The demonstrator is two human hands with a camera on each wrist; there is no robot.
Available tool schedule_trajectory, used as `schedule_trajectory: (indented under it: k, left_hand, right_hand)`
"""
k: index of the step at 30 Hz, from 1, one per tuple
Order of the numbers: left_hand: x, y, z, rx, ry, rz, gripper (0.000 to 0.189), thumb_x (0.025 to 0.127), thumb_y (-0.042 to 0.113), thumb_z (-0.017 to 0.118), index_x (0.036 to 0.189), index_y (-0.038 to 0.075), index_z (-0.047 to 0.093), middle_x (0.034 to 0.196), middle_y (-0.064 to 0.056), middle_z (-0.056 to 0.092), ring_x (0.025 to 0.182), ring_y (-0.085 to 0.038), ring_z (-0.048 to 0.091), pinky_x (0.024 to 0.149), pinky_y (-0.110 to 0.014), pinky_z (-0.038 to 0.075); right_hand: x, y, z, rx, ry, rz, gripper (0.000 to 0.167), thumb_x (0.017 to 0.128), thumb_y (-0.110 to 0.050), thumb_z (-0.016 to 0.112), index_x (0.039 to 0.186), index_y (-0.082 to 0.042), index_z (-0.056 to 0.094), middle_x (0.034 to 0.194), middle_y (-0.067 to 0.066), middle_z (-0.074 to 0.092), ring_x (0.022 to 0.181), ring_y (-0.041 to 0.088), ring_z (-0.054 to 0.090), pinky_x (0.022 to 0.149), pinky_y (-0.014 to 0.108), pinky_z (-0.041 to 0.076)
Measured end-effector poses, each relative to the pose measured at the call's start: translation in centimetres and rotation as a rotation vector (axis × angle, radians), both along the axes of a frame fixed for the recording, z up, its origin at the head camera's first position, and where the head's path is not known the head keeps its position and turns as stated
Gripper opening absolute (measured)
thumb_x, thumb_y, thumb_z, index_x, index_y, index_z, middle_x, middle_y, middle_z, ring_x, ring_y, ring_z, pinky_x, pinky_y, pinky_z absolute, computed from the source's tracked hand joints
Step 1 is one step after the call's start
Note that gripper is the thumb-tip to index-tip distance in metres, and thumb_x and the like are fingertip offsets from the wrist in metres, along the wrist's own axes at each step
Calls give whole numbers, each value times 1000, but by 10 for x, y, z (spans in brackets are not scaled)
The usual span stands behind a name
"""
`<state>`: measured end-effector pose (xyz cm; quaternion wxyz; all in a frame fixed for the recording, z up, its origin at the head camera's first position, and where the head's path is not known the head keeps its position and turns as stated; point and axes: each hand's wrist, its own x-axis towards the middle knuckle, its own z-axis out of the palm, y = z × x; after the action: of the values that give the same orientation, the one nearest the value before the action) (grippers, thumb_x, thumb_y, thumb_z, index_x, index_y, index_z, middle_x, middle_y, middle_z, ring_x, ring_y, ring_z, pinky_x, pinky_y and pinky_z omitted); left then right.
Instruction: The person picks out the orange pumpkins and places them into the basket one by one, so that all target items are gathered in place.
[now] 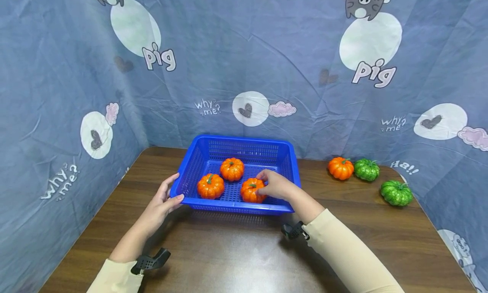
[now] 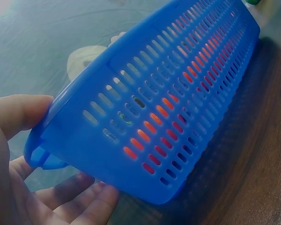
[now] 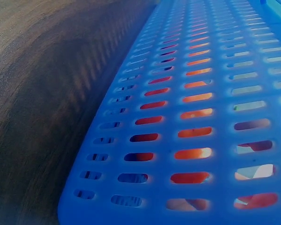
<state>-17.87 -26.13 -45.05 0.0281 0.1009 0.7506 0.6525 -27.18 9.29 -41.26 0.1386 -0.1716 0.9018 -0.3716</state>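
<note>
A blue plastic basket (image 1: 244,207) with slotted walls stands on the wooden table and holds three orange pumpkins. My left hand (image 1: 162,204) grips the basket's front left corner, thumb on the rim; in the left wrist view the fingers of that hand (image 2: 37,154) curl under the rim. Inside the basket my right hand (image 1: 277,185) holds the right pumpkin (image 1: 251,191) between thumb and fingers. The left pumpkin (image 1: 210,187) and the back pumpkin (image 1: 231,169) lie beside it. From the right wrist, the basket wall (image 3: 164,136) hides most of that hand.
On the table's right side sit another orange pumpkin (image 1: 341,168), a green pumpkin (image 1: 367,170) touching or close to it, and a second green pumpkin (image 1: 396,193) nearer the right edge. A blue printed cloth (image 1: 213,64) hangs behind and around the wooden table (image 1: 236,250).
</note>
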Motion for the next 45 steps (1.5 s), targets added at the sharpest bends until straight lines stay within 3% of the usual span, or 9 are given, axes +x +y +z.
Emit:
schedule_trajectory:
  k: [7,24,33,45]
  left_hand:
    - [0,0,0,7,6,-2,66,105,17,50,159,11,12,153,-29,25,121,-15,53,94,-17,48]
    - [-1,-1,-2,7,3,-2,66,106,16,50,159,11,11,152,-32,28,120,-14,54,94,-18,48]
    - [-1,-1,-2,11,13,-3,65,106,16,49,159,10,11,149,-34,31,119,-13,56,93,-18,48]
    - [-1,0,-1,14,12,-8,65,106,16,49,159,11,11,152,-33,28,120,-13,55,94,-18,48]
  right_hand:
    - [-1,0,-1,-4,6,4,40,80,-5,80,113,1,59,110,17,64,99,28,61,90,40,52]
    - [1,5,11,31,86,25,44,83,-14,80,120,1,61,121,21,63,113,35,60,100,48,47]
    - [11,18,31,-2,108,12,42,88,-18,75,125,-4,60,128,21,62,119,35,57,101,50,46]
    - [27,41,55,-20,189,-6,31,92,-22,71,118,-6,66,119,11,68,111,33,63,92,48,52]
